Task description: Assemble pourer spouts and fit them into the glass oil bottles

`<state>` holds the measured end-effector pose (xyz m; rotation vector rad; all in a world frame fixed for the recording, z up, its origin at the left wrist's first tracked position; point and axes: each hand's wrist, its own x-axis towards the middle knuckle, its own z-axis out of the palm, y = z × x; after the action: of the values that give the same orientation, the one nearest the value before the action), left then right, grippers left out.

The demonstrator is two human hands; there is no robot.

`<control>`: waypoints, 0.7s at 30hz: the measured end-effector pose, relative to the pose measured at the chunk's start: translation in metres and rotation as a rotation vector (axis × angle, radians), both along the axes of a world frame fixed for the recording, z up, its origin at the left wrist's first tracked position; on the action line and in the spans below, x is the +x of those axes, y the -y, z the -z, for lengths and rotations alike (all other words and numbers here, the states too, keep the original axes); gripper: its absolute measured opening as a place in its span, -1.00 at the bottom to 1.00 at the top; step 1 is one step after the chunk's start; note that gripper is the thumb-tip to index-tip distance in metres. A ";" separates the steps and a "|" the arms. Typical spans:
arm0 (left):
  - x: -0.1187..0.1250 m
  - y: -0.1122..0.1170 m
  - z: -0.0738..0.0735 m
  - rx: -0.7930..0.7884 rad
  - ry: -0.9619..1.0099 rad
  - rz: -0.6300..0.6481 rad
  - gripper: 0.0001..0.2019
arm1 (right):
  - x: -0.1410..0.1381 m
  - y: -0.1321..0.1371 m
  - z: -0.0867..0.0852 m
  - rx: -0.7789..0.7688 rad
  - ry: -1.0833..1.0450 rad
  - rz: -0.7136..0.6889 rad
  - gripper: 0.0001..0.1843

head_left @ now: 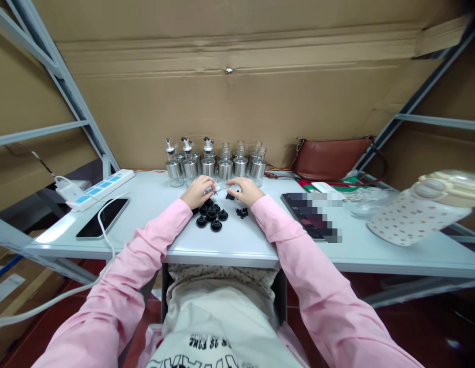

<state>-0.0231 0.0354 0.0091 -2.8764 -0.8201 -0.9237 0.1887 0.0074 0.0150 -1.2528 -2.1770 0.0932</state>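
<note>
Lying on the desk [222,249], seemingly for easy reach, black caps [211,213] sit near the left hand [199,191], its curled fingers' hold unclear, while the right hand [246,190] has fingers parted beside small black pieces [242,212].

Centre of frame: left hand [199,191] is curling its fingers just beyond a cluster of black stoppers [212,213]; whether it is gripping anything is too small to tell. Right hand [245,190] is holding thumb and fingers apart, small black pieces [242,212] lying beside its wrist. Behind both, metal-sleeved glass bottles [208,168] are standing upright, three wearing spouts. Left of frame: phone [105,217] and power strip [103,190] are resting on white surface [222,250]. Right: spotted flask [404,217] is standing, brown bag [331,157] lying behind.
</note>
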 end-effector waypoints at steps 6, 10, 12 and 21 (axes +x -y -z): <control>0.008 0.012 -0.006 0.091 0.270 0.018 -0.82 | -0.002 0.003 -0.002 -0.037 -0.125 -0.071 -0.70; 0.014 0.017 -0.002 0.098 0.340 0.068 -0.80 | -0.004 0.003 -0.003 -0.034 -0.219 -0.068 -0.83; 0.016 0.017 -0.001 0.089 0.354 0.079 -0.79 | -0.004 0.003 -0.004 -0.036 -0.273 -0.062 -0.84; 0.014 0.018 0.000 0.044 0.254 0.037 -0.82 | -0.004 0.006 -0.008 -0.127 -0.479 -0.109 -0.79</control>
<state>-0.0089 0.0171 0.0090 -2.7829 -0.7507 -1.3133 0.1847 0.0015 0.0233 -1.0458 -1.8383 0.5282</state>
